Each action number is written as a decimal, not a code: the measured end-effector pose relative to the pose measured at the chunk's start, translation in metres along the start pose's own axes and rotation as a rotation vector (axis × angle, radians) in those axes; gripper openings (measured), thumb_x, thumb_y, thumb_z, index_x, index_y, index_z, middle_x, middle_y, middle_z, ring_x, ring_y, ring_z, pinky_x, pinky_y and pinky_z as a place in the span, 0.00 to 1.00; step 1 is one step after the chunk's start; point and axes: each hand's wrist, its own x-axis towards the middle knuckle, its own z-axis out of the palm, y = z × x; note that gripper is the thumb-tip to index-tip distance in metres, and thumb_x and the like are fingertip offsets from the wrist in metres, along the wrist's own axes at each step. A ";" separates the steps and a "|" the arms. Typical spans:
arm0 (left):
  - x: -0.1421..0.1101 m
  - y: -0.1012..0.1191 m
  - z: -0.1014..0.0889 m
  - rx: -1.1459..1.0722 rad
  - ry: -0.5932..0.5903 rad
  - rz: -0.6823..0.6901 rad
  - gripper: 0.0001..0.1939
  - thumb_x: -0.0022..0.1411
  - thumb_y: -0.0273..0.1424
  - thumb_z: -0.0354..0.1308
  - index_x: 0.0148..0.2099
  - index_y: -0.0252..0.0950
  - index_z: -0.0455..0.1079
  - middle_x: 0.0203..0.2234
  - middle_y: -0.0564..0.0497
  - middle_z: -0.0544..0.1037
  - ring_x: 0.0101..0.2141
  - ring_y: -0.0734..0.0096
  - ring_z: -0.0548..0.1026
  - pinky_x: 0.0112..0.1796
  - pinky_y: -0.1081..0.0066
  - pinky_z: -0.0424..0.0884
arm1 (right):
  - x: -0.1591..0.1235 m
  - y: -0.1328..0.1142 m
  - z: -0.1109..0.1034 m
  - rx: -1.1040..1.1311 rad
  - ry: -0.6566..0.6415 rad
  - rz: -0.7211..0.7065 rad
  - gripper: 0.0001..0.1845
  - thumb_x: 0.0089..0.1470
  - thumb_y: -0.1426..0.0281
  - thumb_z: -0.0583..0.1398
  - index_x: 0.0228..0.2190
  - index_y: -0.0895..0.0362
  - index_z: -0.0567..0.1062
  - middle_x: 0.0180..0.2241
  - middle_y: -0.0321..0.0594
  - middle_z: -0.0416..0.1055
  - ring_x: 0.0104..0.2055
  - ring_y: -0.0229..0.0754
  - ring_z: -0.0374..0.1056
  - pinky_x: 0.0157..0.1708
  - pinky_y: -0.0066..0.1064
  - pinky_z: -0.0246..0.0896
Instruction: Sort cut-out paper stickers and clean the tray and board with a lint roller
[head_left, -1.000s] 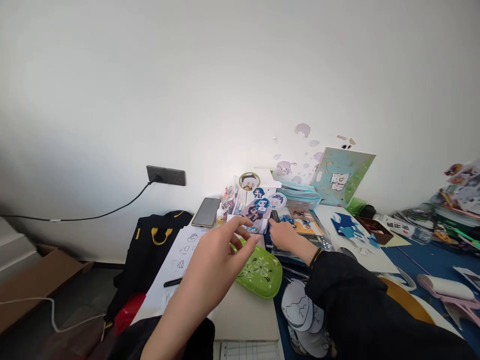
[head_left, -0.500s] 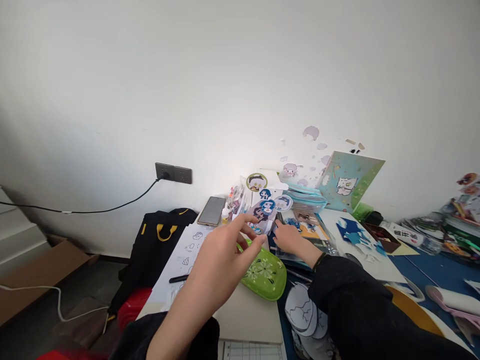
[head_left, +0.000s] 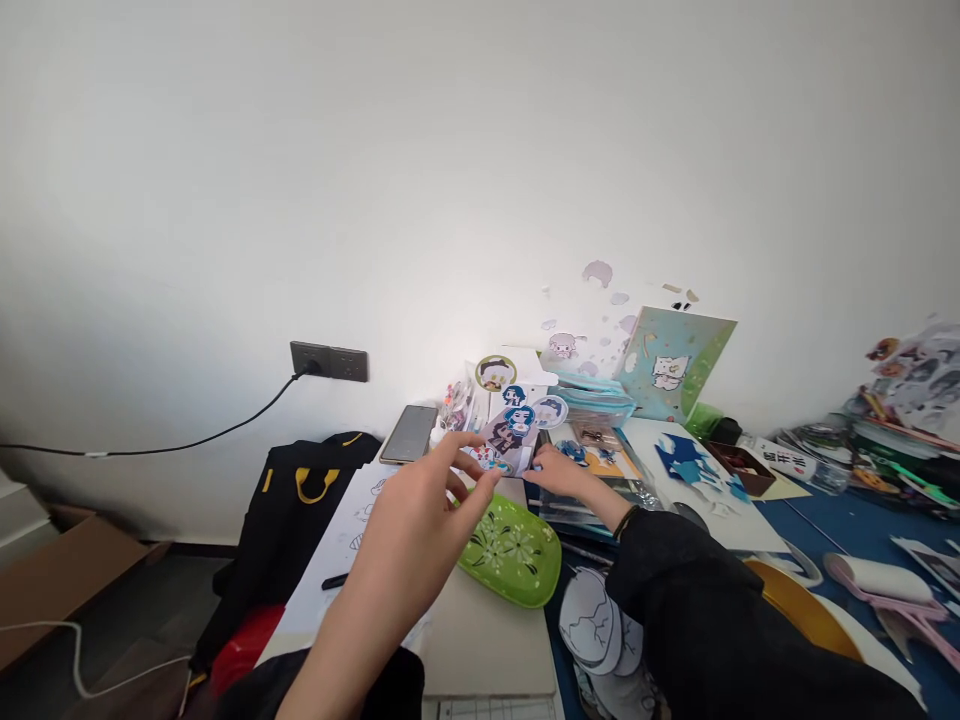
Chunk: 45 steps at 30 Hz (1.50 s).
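Pale wall point(head_left: 225, 180), stickers point(head_left: 518, 420) (cartoon), just beyond hands point(head_left: 420, 525) point(head_left: 562, 475)

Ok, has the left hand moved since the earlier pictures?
Yes, slightly: judged against the fixed wall socket, the left hand has shifted left, closer to it.

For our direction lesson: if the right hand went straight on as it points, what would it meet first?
Likely the stickered box, just ahead of the right hand, though depth is unclear.
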 end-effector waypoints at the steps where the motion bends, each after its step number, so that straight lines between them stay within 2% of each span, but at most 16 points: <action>1: 0.000 -0.001 0.000 -0.002 0.009 0.003 0.16 0.61 0.42 0.51 0.47 0.40 0.66 0.27 0.52 0.76 0.26 0.67 0.74 0.27 0.69 0.68 | -0.002 -0.002 -0.001 0.052 0.001 0.021 0.12 0.54 0.64 0.59 0.27 0.61 0.72 0.37 0.44 0.71 0.41 0.43 0.67 0.41 0.36 0.62; 4: 0.001 -0.001 0.002 -0.003 0.011 0.015 0.15 0.61 0.42 0.51 0.46 0.40 0.66 0.27 0.53 0.76 0.25 0.68 0.73 0.27 0.69 0.68 | -0.008 -0.008 -0.007 0.220 -0.013 0.095 0.17 0.54 0.61 0.58 0.20 0.59 0.69 0.23 0.40 0.68 0.26 0.39 0.67 0.27 0.29 0.61; 7: 0.001 0.000 0.003 -0.004 -0.001 0.025 0.16 0.61 0.42 0.51 0.47 0.39 0.66 0.29 0.52 0.77 0.26 0.68 0.73 0.27 0.69 0.68 | -0.019 -0.012 -0.016 0.390 -0.024 0.170 0.17 0.54 0.61 0.57 0.20 0.58 0.68 0.14 0.34 0.62 0.17 0.35 0.60 0.20 0.27 0.56; 12: 0.005 -0.002 0.013 -0.060 -0.065 0.014 0.12 0.62 0.36 0.48 0.43 0.38 0.69 0.31 0.50 0.79 0.29 0.66 0.75 0.30 0.67 0.69 | -0.059 -0.020 -0.034 0.682 -0.026 0.208 0.15 0.55 0.61 0.55 0.35 0.61 0.72 0.18 0.36 0.65 0.18 0.35 0.59 0.18 0.26 0.54; 15: 0.010 -0.008 0.026 -0.104 -0.117 0.004 0.12 0.62 0.33 0.47 0.42 0.37 0.71 0.34 0.47 0.79 0.34 0.62 0.76 0.36 0.63 0.71 | -0.098 -0.033 -0.044 0.855 -0.020 0.111 0.19 0.54 0.60 0.55 0.42 0.59 0.73 0.22 0.37 0.66 0.23 0.35 0.61 0.19 0.25 0.54; 18: 0.011 -0.010 0.038 -0.158 -0.136 0.034 0.12 0.62 0.32 0.48 0.42 0.37 0.71 0.37 0.46 0.79 0.37 0.62 0.76 0.40 0.61 0.71 | -0.134 -0.047 -0.053 1.116 -0.050 -0.023 0.21 0.52 0.60 0.57 0.45 0.57 0.75 0.19 0.34 0.62 0.21 0.34 0.56 0.18 0.24 0.51; 20: 0.009 -0.008 0.042 -0.213 -0.121 0.060 0.11 0.62 0.33 0.49 0.43 0.37 0.70 0.39 0.46 0.78 0.37 0.63 0.76 0.41 0.62 0.71 | -0.151 -0.054 -0.058 1.223 -0.057 -0.086 0.21 0.50 0.60 0.59 0.44 0.56 0.77 0.22 0.36 0.65 0.20 0.32 0.55 0.17 0.24 0.50; 22: 0.005 -0.003 0.042 -0.273 -0.100 0.060 0.11 0.62 0.35 0.50 0.44 0.37 0.69 0.41 0.46 0.77 0.38 0.64 0.76 0.41 0.63 0.71 | -0.162 -0.059 -0.059 1.192 -0.009 -0.132 0.19 0.51 0.60 0.59 0.43 0.54 0.78 0.35 0.42 0.70 0.21 0.30 0.56 0.18 0.25 0.52; 25: 0.001 0.004 0.042 -0.375 -0.096 0.044 0.13 0.62 0.39 0.53 0.45 0.37 0.67 0.41 0.47 0.76 0.38 0.65 0.76 0.39 0.65 0.72 | -0.173 -0.066 -0.054 1.001 0.089 -0.226 0.17 0.54 0.62 0.57 0.45 0.48 0.76 0.53 0.44 0.61 0.23 0.29 0.60 0.21 0.27 0.58; 27: 0.000 0.007 0.044 -0.428 -0.101 0.057 0.14 0.60 0.40 0.55 0.44 0.37 0.67 0.39 0.48 0.76 0.36 0.67 0.76 0.37 0.68 0.72 | -0.179 -0.072 -0.047 0.821 0.138 -0.287 0.18 0.57 0.65 0.56 0.49 0.44 0.72 0.58 0.42 0.55 0.26 0.30 0.63 0.23 0.27 0.62; 29: 0.000 0.007 0.047 -0.447 -0.077 0.068 0.13 0.60 0.41 0.55 0.41 0.37 0.67 0.33 0.51 0.76 0.32 0.68 0.75 0.33 0.70 0.71 | -0.185 -0.076 -0.037 0.629 0.189 -0.338 0.22 0.57 0.68 0.55 0.53 0.43 0.68 0.60 0.41 0.53 0.30 0.34 0.65 0.26 0.29 0.65; 32: 0.000 0.006 0.049 -0.484 -0.012 0.050 0.14 0.62 0.41 0.52 0.33 0.36 0.68 0.24 0.53 0.73 0.28 0.69 0.73 0.30 0.71 0.70 | -0.192 -0.077 -0.026 0.373 0.308 -0.413 0.23 0.56 0.71 0.54 0.54 0.44 0.65 0.59 0.43 0.55 0.31 0.37 0.68 0.28 0.32 0.68; 36: -0.001 0.007 0.045 -0.574 -0.005 0.051 0.11 0.61 0.37 0.55 0.35 0.36 0.73 0.27 0.51 0.78 0.31 0.66 0.75 0.32 0.68 0.72 | -0.190 -0.071 -0.028 0.286 0.639 -0.412 0.10 0.56 0.72 0.55 0.39 0.49 0.72 0.48 0.44 0.66 0.25 0.35 0.67 0.24 0.32 0.68; 38: -0.003 0.010 0.043 -0.564 0.045 0.127 0.06 0.58 0.30 0.57 0.35 0.37 0.76 0.30 0.51 0.80 0.34 0.66 0.77 0.36 0.67 0.73 | -0.187 -0.068 -0.035 0.319 0.792 -0.367 0.11 0.55 0.72 0.57 0.41 0.51 0.70 0.44 0.44 0.67 0.26 0.35 0.67 0.22 0.30 0.67; 40: -0.004 0.011 0.041 -0.538 0.110 0.244 0.08 0.56 0.24 0.58 0.33 0.39 0.77 0.33 0.52 0.81 0.37 0.67 0.77 0.41 0.67 0.73 | -0.185 -0.068 -0.040 0.291 0.878 -0.375 0.16 0.53 0.74 0.58 0.45 0.51 0.68 0.44 0.44 0.67 0.28 0.36 0.68 0.23 0.29 0.67; 45: -0.007 0.011 0.041 -0.502 0.212 0.524 0.11 0.56 0.20 0.58 0.33 0.41 0.78 0.34 0.52 0.81 0.35 0.70 0.78 0.37 0.71 0.75 | -0.185 -0.076 -0.045 0.036 1.084 -0.620 0.15 0.50 0.82 0.58 0.39 0.54 0.72 0.39 0.44 0.70 0.39 0.42 0.70 0.33 0.31 0.69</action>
